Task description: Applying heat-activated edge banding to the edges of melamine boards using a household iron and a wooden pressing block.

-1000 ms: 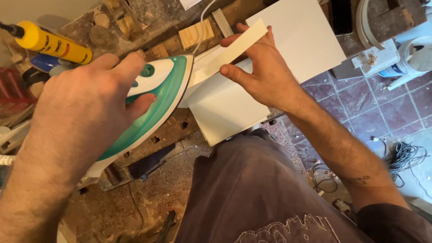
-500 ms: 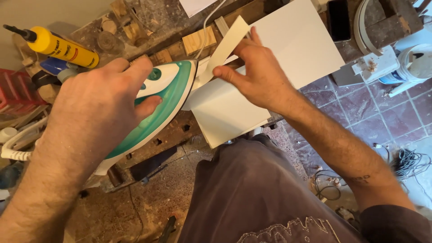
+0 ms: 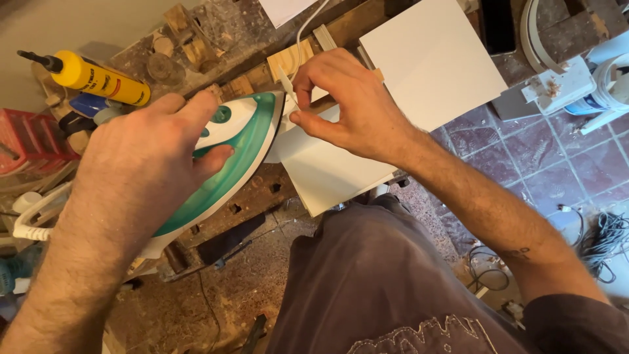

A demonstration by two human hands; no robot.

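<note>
My left hand (image 3: 141,170) grips the handle of a green and white clothes iron (image 3: 232,154) that lies over the edge of a white board (image 3: 400,105) on a wooden workbench. The iron's tip points at the board's near left edge. My right hand (image 3: 350,105) pinches a thin white edging strip (image 3: 286,85) between thumb and fingers, right at the iron's tip. The strip stands up from the board's edge and my fingers hide most of it.
A yellow cartridge tube (image 3: 95,78) with a black nozzle lies at the back left, next to a red crate (image 3: 29,141). Wood offcuts (image 3: 288,59) sit behind the iron. White fittings (image 3: 576,78) stand at the right, and cables (image 3: 603,239) lie on the tiled floor.
The long strip that my right hand held out flat over the board now stands nearly end-on, pinched short at the iron's tip. The iron has slid slightly right along the board's edge.
</note>
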